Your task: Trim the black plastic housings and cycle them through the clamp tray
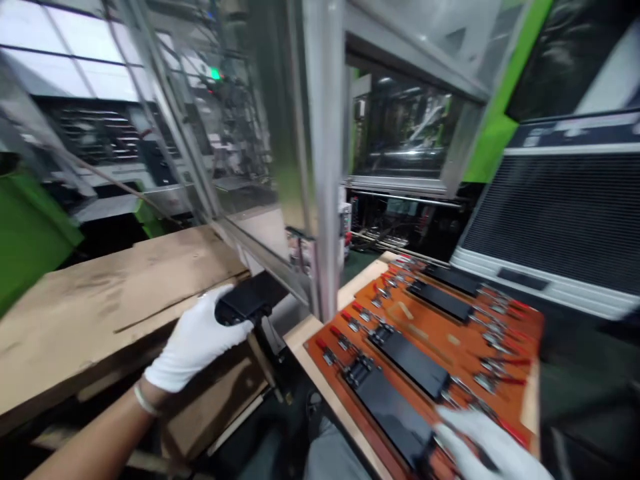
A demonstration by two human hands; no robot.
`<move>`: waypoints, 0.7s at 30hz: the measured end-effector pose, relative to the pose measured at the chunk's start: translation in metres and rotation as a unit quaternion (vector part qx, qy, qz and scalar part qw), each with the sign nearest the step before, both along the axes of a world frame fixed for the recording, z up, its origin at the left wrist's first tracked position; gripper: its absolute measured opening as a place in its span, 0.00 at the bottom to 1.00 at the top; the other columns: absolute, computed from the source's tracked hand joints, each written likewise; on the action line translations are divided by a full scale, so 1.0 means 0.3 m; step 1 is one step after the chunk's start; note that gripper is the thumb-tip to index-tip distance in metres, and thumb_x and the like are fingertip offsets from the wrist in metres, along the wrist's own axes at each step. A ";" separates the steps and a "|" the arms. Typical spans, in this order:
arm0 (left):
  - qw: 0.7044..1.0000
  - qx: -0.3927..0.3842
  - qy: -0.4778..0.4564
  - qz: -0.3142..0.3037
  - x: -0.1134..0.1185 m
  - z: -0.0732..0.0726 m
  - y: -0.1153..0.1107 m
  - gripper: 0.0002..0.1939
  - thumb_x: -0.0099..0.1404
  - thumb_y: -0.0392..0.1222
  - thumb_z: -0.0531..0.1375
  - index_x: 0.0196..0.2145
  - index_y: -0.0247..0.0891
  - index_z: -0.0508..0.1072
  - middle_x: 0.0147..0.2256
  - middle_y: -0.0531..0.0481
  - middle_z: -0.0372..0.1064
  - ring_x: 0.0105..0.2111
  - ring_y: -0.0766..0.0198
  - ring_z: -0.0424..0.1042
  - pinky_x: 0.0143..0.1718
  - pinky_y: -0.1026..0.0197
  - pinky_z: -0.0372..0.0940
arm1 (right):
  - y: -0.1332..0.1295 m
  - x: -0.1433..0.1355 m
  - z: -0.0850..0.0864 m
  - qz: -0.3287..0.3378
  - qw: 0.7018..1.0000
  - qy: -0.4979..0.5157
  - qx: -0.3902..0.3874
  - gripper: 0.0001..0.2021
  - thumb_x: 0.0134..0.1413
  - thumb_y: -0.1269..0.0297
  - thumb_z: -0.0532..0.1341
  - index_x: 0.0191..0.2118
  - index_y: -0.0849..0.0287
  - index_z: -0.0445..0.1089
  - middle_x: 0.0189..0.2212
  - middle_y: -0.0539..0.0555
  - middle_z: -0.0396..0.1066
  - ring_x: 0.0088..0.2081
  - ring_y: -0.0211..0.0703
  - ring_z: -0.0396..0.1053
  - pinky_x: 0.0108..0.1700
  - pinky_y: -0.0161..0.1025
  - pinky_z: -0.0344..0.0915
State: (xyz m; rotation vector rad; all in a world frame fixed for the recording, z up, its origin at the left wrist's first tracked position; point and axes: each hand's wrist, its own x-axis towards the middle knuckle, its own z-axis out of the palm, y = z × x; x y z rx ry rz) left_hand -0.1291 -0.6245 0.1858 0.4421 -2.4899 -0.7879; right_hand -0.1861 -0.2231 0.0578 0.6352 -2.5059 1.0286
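Note:
My left hand (pixel 200 340), in a white glove, grips one end of a black plastic panel (pixel 250 297) over the gap between two tables. My right hand (pixel 485 443), also white-gloved, is at the lower right, over the clamps beside the nearest black panel (pixel 387 417) on an orange fixture board (pixel 435 333). It is blurred and partly cut off, so its grip is unclear. Another black panel (pixel 410 360) lies just behind. Red-handled toggle clamps (pixel 345 340) stand at the panels' ends.
Two more panels, one of them a black panel (pixel 440 300), lie farther back on the board. Cardboard (pixel 165 280) covers the left table. A metal frame post (pixel 327 167) rises between the tables. Behind stands a machine with a window (pixel 405 127); a ribbed grey unit (pixel 560 207) is at right.

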 end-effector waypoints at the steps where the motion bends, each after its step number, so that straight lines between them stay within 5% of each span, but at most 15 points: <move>1: 0.995 0.092 -0.003 -0.050 -0.020 -0.037 0.070 0.36 0.47 0.51 0.69 0.53 0.36 0.70 0.47 0.44 0.77 0.48 0.46 0.74 0.52 0.51 0.66 | -0.004 0.016 0.028 0.015 1.000 0.007 0.023 0.11 0.65 0.53 0.58 0.46 0.49 0.74 0.49 0.53 0.73 0.45 0.44 0.73 0.47 0.41 0.71; 3: 0.947 0.280 -0.046 -0.147 -0.059 -0.115 0.212 0.34 0.46 0.52 0.71 0.50 0.36 0.72 0.48 0.42 0.76 0.49 0.45 0.74 0.52 0.50 0.67 | -0.016 0.037 0.101 0.061 0.990 0.046 0.120 0.13 0.66 0.57 0.55 0.52 0.47 0.71 0.53 0.53 0.71 0.43 0.45 0.75 0.44 0.43 0.71; 5: 0.878 0.437 -0.122 -0.151 -0.092 -0.199 0.345 0.33 0.46 0.54 0.71 0.47 0.37 0.74 0.42 0.41 0.79 0.45 0.45 0.76 0.45 0.50 0.70 | -0.018 0.036 0.183 0.088 0.964 0.074 0.242 0.20 0.65 0.57 0.56 0.60 0.53 0.63 0.57 0.58 0.68 0.39 0.47 0.75 0.37 0.43 0.71; 8: 0.796 0.523 -0.223 -0.208 -0.133 -0.320 0.511 0.29 0.48 0.54 0.72 0.45 0.38 0.76 0.37 0.43 0.79 0.38 0.46 0.78 0.38 0.52 0.71 | 0.038 0.028 0.276 0.109 0.930 0.055 0.347 0.16 0.65 0.55 0.55 0.53 0.57 0.66 0.46 0.55 0.73 0.34 0.45 0.74 0.28 0.39 0.65; 11: 0.729 0.555 -0.272 -0.294 -0.168 -0.388 0.649 0.29 0.50 0.56 0.70 0.48 0.43 0.76 0.48 0.45 0.77 0.51 0.43 0.73 0.43 0.52 0.72 | 0.141 0.072 0.315 0.066 0.909 0.013 0.412 0.13 0.64 0.54 0.56 0.47 0.57 0.68 0.40 0.51 0.73 0.30 0.43 0.72 0.24 0.38 0.61; 17: 0.672 0.483 -0.349 -0.440 -0.198 -0.328 0.939 0.31 0.46 0.56 0.72 0.47 0.43 0.77 0.51 0.45 0.76 0.53 0.40 0.71 0.48 0.49 0.70 | 0.336 0.271 0.372 -0.046 0.891 -0.043 0.449 0.16 0.61 0.51 0.59 0.46 0.57 0.69 0.43 0.52 0.71 0.31 0.42 0.72 0.23 0.36 0.59; 21: 0.599 0.496 -0.374 -0.506 -0.201 -0.278 1.127 0.40 0.46 0.59 0.72 0.56 0.45 0.70 0.58 0.44 0.70 0.54 0.43 0.70 0.51 0.48 0.69 | 0.479 0.405 0.461 -0.153 0.881 -0.075 0.441 0.13 0.59 0.54 0.58 0.41 0.57 0.71 0.38 0.51 0.72 0.30 0.40 0.72 0.24 0.36 0.57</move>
